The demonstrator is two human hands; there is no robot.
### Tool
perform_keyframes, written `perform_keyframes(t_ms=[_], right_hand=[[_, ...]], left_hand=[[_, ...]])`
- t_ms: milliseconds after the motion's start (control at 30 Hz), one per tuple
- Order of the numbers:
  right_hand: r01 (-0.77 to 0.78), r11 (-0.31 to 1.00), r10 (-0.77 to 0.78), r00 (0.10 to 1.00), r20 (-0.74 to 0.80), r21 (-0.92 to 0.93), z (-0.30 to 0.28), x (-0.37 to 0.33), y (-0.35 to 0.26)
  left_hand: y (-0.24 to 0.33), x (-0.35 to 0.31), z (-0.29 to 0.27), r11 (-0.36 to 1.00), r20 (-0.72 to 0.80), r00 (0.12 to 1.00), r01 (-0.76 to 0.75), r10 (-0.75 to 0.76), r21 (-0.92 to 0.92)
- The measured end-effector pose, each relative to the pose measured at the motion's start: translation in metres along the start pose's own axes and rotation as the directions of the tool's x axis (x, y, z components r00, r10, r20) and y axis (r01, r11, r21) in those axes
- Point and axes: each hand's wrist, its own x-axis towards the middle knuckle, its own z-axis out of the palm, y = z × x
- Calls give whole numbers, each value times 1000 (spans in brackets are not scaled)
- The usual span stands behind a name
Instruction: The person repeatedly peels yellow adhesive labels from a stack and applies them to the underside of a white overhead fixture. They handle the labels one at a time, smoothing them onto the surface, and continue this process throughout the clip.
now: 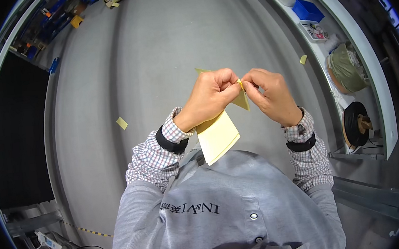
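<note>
My left hand (210,96) is closed on yellow paper sheets in front of my chest. Below its wrist hangs a small layered stack of yellow paper (218,137), with its edges slightly fanned. Another yellow sheet (242,102) shows between my two hands, tilted, and a corner of yellow paper sticks out beyond the left knuckles. With thumb and fingertips pinched together, my right hand (271,94) meets the sheet's upper edge beside my left thumb. A narrow, brighter yellow bit shows at that pinch; its exact form is too small to tell. My palms hide the rest.
Loose yellow paper pieces lie on the grey floor (154,43), one at left (121,123) and another at right (303,60). The right-hand shelf holds a blue bin (307,10), a green bag (348,69) and a black spool (357,124). A black panel (19,130) stands left.
</note>
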Motion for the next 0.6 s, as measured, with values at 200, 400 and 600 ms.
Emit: perform_keyframes(t_ms=[200,400,600], right_hand=[[-14,1000,14,1000,-7,19,-2,-4,9],[-26,998,27,999,-26,54,-3,-6,12],[-98,989,99,995,1,108,-3,-6,14]], left_hand=[[-5,6,6,1000,26,1000,-1,1,-18],[-6,11,8,989,48,997,63,-57,-130],[-2,12,5,956,79,989,144,-128,-256]])
